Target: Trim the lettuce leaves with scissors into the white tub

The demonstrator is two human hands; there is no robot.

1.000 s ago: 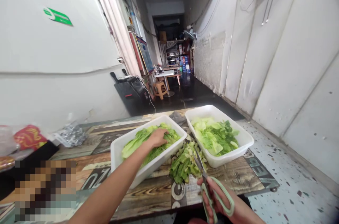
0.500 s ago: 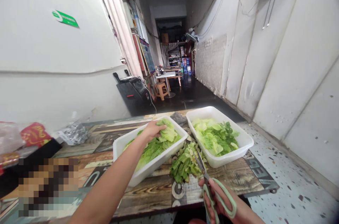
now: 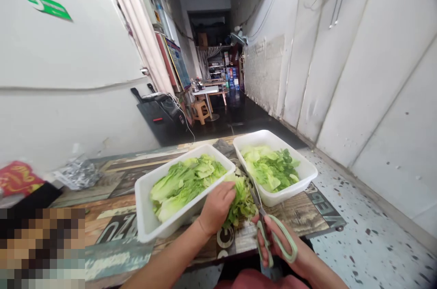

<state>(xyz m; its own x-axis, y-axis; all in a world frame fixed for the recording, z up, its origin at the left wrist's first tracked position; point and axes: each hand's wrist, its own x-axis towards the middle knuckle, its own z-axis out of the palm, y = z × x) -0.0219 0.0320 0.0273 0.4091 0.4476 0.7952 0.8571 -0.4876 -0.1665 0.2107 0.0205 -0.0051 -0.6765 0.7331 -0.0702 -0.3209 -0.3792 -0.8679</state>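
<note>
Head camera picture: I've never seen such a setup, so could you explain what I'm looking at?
There is no machine: a person works bare-handed, and a camera worn on the head looks forward and down. On a wood-patterned table printed with letters stand two white rectangular plastic tubs, both holding green leaves. A loose green leafy heap lies between them. The right hand holds metal scissors with pale green handles. The left hand is at the heap; whether it grips anything is hard to tell.
</note>
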